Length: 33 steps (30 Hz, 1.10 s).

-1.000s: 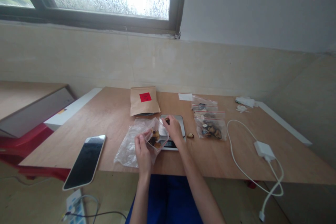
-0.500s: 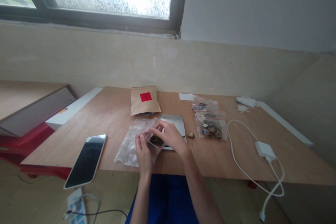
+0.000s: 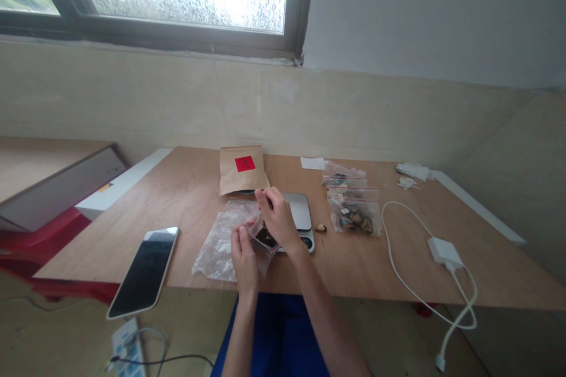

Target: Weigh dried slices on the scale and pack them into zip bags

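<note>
My left hand (image 3: 244, 251) is closed on the edge of a clear plastic bag (image 3: 268, 252), which holds dark pieces that look like dried mushrooms. Just above the bag's mouth, my right hand (image 3: 277, 216) is closed in a pinch; a small dark bit shows between thumb and fingers, too small to name surely. Behind that hand lies a kitchen scale (image 3: 301, 212) with a silver plate, partly covered by the hand and bag. A single tan and dark dried piece (image 3: 321, 228) rests on the table right of the scale. Under my left hand spreads a crumpled clear plastic bag (image 3: 214, 247).
A brown paper pouch (image 3: 243, 171) with a red label stands behind the scale. Filled zip bags (image 3: 355, 215) lie at right, near a white charger with cable (image 3: 446, 253). A phone (image 3: 145, 271) overhangs the front left edge. White paper (image 3: 312, 163) lies at the back.
My right hand has come up out of the bag's mouth and its fingers have closed, uncovering more of the scale's front right. My left hand still grips the bag, nearly unmoved.
</note>
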### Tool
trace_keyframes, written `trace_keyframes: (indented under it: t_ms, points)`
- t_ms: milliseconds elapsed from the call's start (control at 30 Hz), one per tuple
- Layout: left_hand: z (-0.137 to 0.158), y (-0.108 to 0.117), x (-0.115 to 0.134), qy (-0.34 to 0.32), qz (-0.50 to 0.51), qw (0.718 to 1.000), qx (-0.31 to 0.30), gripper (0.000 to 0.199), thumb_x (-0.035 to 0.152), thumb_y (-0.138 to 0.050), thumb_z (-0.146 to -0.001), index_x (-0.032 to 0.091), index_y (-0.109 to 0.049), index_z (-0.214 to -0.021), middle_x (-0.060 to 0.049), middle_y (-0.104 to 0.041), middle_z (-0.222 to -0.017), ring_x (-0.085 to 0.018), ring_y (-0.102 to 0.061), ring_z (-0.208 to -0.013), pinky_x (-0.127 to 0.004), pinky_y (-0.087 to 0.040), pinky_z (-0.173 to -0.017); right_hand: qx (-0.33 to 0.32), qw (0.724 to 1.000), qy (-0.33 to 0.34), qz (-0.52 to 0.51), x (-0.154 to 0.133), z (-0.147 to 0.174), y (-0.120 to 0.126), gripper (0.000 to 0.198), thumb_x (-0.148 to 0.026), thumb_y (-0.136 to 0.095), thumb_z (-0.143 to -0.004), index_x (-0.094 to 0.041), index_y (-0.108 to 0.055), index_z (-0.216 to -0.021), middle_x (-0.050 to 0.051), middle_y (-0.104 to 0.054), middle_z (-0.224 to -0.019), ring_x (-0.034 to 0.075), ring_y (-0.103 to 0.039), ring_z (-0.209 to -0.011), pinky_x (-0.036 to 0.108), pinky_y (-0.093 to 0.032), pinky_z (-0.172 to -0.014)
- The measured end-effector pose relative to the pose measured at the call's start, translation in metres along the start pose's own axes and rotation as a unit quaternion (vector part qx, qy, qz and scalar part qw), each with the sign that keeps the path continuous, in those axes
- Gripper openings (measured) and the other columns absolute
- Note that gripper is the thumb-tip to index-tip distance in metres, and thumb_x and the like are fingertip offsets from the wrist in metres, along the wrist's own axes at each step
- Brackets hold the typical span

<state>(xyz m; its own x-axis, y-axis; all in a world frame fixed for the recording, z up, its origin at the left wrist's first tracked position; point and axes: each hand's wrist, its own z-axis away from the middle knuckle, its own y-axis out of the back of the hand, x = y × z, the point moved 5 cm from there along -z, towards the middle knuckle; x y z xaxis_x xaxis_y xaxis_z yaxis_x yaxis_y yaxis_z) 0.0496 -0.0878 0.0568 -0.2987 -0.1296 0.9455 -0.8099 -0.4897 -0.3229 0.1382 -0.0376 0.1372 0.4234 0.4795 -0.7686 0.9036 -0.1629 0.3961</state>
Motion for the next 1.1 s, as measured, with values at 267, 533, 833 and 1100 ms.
trace_keyframes:
  t_ms: [267, 533, 833, 1100]
  points:
    - [-0.005, 0.002, -0.009, 0.0, -0.001, 1.0, 0.0, 0.034, 0.049, -0.047, -0.08, 0.019, -0.058, -0.089, -0.005, -0.066, -0.095, -0.018, -0.062, -0.09, -0.028, -0.047, -0.079, -0.006, 1.0, 0.013, -0.027, -0.008, 0.006, 0.012, 0.038, -0.036, -0.028, -0.095, -0.02, -0.053, -0.071, 0.002, -0.052, -0.077, 0.014, -0.053, -0.079, 0.026, -0.042, -0.077]
    - [-0.005, 0.002, -0.012, 0.05, 0.099, 0.993, 0.035, 0.029, 0.045, -0.048, -0.081, 0.019, -0.055, -0.092, -0.012, -0.061, -0.114, -0.022, -0.057, -0.109, -0.033, -0.05, -0.082, 0.064, 0.991, -0.117, -0.02, 0.02, 0.053, 0.036, 0.029, -0.043, -0.043, -0.088, -0.02, -0.047, -0.104, 0.009, -0.053, -0.107, 0.019, -0.053, -0.099, 0.035, -0.045, -0.087]
    - [0.012, -0.018, -0.005, 0.049, 0.087, 0.995, -0.032, 0.04, 0.049, -0.041, -0.084, 0.02, -0.049, -0.11, -0.012, -0.055, -0.121, -0.021, -0.058, -0.107, -0.033, -0.049, -0.086, -0.012, 0.988, -0.125, -0.09, 0.023, 0.073, 0.02, 0.044, -0.036, -0.051, -0.085, -0.023, -0.035, -0.123, 0.01, -0.051, -0.126, 0.018, -0.048, -0.119, 0.036, -0.04, -0.1]
    - [0.008, -0.012, 0.004, -0.057, -0.038, 0.997, -0.02, 0.036, 0.045, -0.051, -0.081, 0.021, -0.051, -0.107, -0.007, -0.053, -0.12, -0.019, -0.048, -0.117, -0.032, -0.035, -0.1, 0.105, 0.972, -0.148, -0.153, 0.032, 0.071, 0.055, 0.026, -0.039, -0.039, -0.091, -0.02, -0.056, -0.093, 0.006, -0.066, -0.096, 0.017, -0.062, -0.089, 0.029, -0.049, -0.08]
